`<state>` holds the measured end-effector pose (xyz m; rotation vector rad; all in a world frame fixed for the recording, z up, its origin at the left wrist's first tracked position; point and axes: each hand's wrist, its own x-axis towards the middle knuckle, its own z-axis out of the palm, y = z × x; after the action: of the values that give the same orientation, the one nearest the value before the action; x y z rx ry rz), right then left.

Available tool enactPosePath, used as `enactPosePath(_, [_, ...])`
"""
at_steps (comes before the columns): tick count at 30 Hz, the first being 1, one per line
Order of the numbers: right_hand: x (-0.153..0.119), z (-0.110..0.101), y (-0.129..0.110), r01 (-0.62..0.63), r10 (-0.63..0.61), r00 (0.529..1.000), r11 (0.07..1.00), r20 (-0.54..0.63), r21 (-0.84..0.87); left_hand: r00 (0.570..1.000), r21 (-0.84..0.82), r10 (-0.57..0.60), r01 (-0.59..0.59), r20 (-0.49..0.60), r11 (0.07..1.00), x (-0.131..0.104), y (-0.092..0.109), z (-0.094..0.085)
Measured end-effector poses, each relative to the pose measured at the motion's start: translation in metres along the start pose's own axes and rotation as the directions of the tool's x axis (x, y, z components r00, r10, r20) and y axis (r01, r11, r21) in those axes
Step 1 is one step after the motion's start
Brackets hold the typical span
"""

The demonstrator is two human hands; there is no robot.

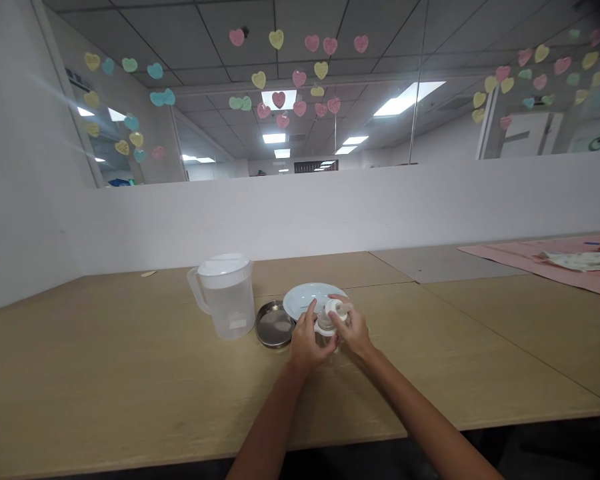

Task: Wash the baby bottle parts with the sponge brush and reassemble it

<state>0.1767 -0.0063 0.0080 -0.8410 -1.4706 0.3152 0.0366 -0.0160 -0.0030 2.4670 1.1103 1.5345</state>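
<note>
My left hand (307, 343) is wrapped round a clear baby bottle (325, 323) with a white band near its neck. Just above the bottle's mouth, my right hand (357, 333) grips a white bottle ring with a clear teat (336, 307), tilted to the right. Whether the ring touches the bottle I cannot tell. The lower part of the bottle is mostly hidden by my fingers. Behind both hands sits a white oval bowl (300, 293). A round, shallow metal tin (275, 327) lies to the left of my left hand.
A translucent plastic pitcher (229, 307) with a white lid stands left of the tin. The wooden table (155, 387) runs back to a white wall below a window with heart-shaped notes. A pink cloth (510, 250) with items on it lies far right.
</note>
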Motion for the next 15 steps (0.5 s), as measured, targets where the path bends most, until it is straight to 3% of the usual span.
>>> enactPosePath(2, [-0.0026, 0.0002, -0.0006, 0.139, -0.123, 0.985, 0.98, 0.12, -0.144, 1.0, 0.004, 0.014, -0.014, 0.013, 1.0, -0.0003, -0.0013, 0.0001])
enactPosePath(5, [-0.004, 0.0028, -0.0018, 0.221, -0.195, 0.973, 0.946, 0.127, -0.236, 0.999, 0.009, 0.027, -0.027, 0.025, 1.0, -0.0008, -0.0029, 0.0002])
enactPosePath(11, [-0.0053, 0.0078, -0.0035, 0.146, -0.134, 0.988, 0.974, 0.076, -0.175, 1.0, 0.003, 0.02, -0.02, 0.011, 1.0, -0.0018, -0.0039, 0.0008])
enactPosePath(15, [-0.0051, 0.0091, -0.0038, -0.029, 0.029, 0.999, 1.0, 0.043, 0.01, 1.0, 0.009, 0.02, -0.02, 0.004, 1.0, -0.0018, -0.0028, 0.0014])
